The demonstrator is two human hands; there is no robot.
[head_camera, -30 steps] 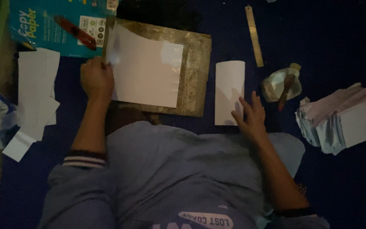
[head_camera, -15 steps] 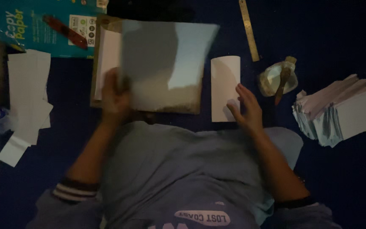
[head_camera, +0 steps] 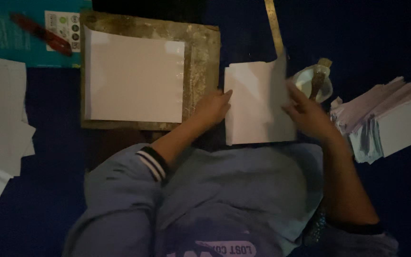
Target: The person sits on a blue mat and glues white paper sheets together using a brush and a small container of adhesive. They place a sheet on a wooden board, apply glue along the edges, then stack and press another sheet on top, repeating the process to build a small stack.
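White sheet [head_camera: 258,104] sits pinned under your left hand [head_camera: 213,107]; your right hand [head_camera: 308,114] lifts its edge (pinched loosely), and the glue pot [head_camera: 316,82] at one o'clock could tip.

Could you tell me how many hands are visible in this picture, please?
2. The left hand rests on the left edge of the folded paper; the right hand is at its right edge, beside the stack.

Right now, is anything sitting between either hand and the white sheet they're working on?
Nothing visible. The left hand presses the left edge of the white sheet, and the right hand is on its right edge. The small glue pot stands just beyond, clear of the sheet.
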